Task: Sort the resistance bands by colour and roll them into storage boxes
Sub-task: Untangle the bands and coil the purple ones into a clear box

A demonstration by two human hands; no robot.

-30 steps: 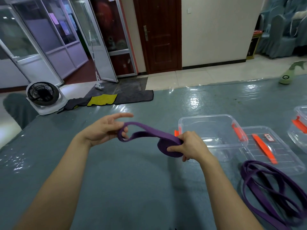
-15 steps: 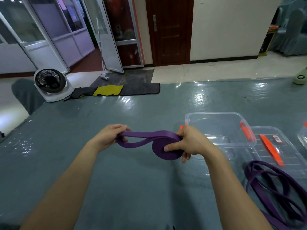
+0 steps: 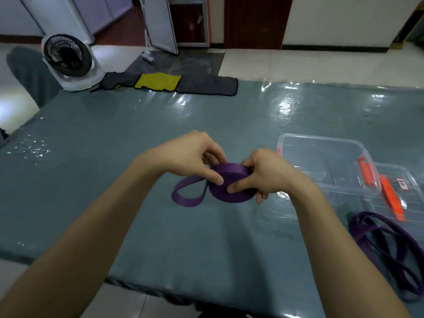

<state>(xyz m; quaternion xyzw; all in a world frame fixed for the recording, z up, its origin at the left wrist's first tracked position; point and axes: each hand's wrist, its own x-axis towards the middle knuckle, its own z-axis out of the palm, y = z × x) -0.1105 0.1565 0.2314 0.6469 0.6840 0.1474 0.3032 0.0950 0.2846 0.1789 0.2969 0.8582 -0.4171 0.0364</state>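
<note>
A purple resistance band [image 3: 231,180] is wound into a thick coil above the middle of the table, with a short loose loop hanging off its left side. My left hand [image 3: 190,157] pinches the coil from the left, thumb on its face. From the right, my right hand [image 3: 263,173] grips the coil, thumb pressed on the face and fingers curled behind. A clear storage box [image 3: 321,161] with orange latches stands open just right of my hands. More purple bands [image 3: 390,246] lie in a loose heap at the near right.
A clear lid [image 3: 401,198] with an orange latch lies right of the box. The grey table [image 3: 114,138] ends close to me. Beyond its far edge a white fan [image 3: 68,60] and dark and yellow cloths [image 3: 160,82] are on the floor.
My left hand has moved right along the band and now meets the coil. The loose loop has shortened and the coil has grown. The view has tilted downward.
</note>
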